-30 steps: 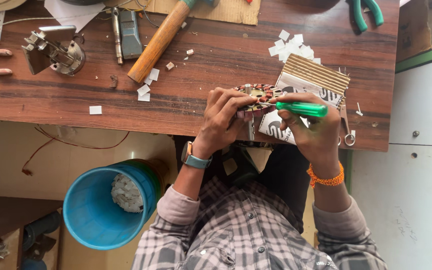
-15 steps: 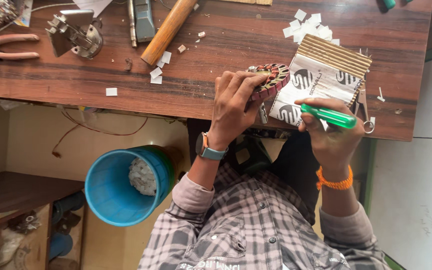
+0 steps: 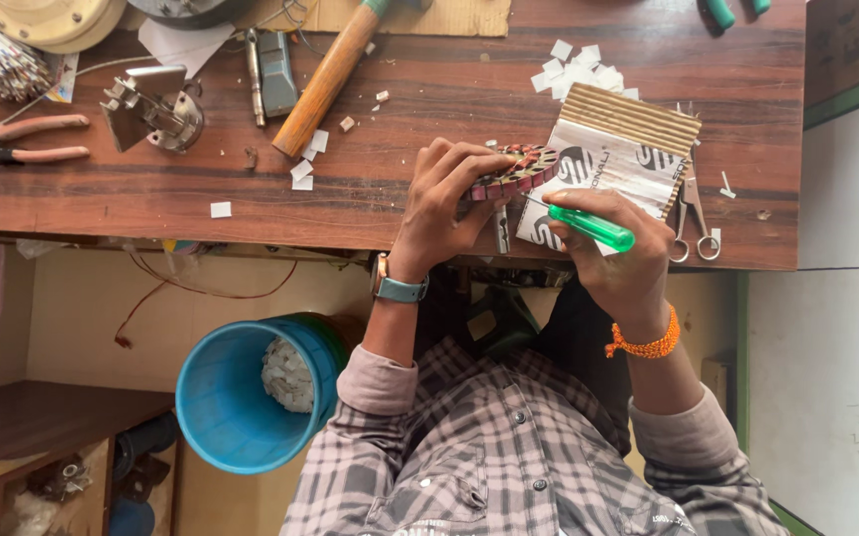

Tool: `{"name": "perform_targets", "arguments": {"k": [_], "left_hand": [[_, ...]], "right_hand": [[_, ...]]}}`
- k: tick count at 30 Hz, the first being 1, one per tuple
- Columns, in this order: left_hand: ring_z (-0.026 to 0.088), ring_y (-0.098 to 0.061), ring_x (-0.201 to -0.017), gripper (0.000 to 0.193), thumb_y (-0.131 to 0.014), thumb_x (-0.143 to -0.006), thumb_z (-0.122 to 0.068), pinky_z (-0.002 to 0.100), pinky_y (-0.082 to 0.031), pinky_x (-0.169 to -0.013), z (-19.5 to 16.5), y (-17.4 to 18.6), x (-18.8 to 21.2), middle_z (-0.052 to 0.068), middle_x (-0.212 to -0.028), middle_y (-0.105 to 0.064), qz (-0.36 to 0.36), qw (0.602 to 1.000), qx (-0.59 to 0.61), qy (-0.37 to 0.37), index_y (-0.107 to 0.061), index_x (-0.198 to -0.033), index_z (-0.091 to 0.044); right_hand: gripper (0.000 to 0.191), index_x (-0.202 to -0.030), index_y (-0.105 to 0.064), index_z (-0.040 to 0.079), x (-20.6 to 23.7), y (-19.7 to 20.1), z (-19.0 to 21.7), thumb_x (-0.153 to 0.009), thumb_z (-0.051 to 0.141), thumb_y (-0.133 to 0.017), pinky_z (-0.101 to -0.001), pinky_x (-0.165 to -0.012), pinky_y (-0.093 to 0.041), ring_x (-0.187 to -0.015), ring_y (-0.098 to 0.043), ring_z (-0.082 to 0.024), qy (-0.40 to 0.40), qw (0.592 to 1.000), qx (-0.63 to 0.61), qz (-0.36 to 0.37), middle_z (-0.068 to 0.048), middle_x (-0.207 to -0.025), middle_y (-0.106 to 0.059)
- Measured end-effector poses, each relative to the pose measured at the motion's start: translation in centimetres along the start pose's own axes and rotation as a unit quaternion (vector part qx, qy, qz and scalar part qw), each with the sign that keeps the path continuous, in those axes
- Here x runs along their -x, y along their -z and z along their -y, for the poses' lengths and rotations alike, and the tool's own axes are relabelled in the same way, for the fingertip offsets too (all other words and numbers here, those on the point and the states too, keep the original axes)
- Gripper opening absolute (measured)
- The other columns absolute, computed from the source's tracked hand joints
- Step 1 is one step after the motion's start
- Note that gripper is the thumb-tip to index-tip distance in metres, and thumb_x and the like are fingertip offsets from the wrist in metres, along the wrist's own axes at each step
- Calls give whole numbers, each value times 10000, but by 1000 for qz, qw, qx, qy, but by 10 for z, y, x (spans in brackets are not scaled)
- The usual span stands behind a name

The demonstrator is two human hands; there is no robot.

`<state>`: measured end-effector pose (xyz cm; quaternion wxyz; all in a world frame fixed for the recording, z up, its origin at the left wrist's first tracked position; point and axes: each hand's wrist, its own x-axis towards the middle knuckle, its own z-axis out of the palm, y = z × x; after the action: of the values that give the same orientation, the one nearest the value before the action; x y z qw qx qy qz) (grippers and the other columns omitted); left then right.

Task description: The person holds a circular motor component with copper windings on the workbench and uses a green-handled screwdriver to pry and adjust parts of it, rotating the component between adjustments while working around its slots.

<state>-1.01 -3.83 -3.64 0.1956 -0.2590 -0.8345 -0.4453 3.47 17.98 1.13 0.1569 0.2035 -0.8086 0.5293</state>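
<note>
**Only one real package on the table**

So the main one is a flat paper packet (image 3: 616, 159) lying on the wooden table (image 3: 251, 199), over toward the right side near the front edge. It's roughly rectangular, sitting a bit tilted, white-grey with bold black printing across it. Its far end is covered by a strip of ribbed tan material, like corrugated card. The right hand (image 3: 620, 260) overlaps its near corner. Little white paper scraps (image 3: 573, 69) sit just beyond it. Couldn't spot any screens or signs, and no separate labels that I can make out.
</note>
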Motion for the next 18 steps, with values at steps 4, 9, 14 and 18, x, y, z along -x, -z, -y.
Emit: {"name": "perform_targets", "arguments": {"k": [4,9,14,18], "left_hand": [[249,-576,-1140,489,-834,-830,-122,377,-483,-1021,-5,2,0,2,-1224,-659,-33,999,9,-18,-662,-1283,-188],[233,-574,-1092,499,-853,-828,-165,384,-458,-988,-16,-3,0,-15,-1179,-659,-44,997,-66,-23,-669,-1289,-213],[202,-587,-1056,478,-846,-819,-164,373,-447,-948,-19,-7,-3,-42,-1159,-668,-43,996,-73,-7,-673,-1262,-219],[197,-587,-1049,455,-839,-825,-155,376,-432,-943,-21,-12,-4,-55,-1147,-673,-46,996,-79,1,-675,-1247,-206]], "right_hand": [[225,-1154,-712,14,-2,-3,1,-948,-51,-777,-283,-781,-597,-895,-743,-163,-13,1000,2,-1,-103,-1071,-767],[262,-1167,-704,25,-9,-9,2,-926,-14,-799,-318,-842,-608,-993,-752,-220,53,996,62,28,-116,-1100,-742],[268,-1155,-700,33,-3,-18,3,-930,110,-824,-331,-816,-589,-942,-732,-240,34,995,89,6,-129,-1074,-722],[244,-1150,-681,29,6,-27,2,-984,165,-797,-307,-808,-569,-953,-719,-235,-3,998,58,-39,-130,-1064,-702]]}}
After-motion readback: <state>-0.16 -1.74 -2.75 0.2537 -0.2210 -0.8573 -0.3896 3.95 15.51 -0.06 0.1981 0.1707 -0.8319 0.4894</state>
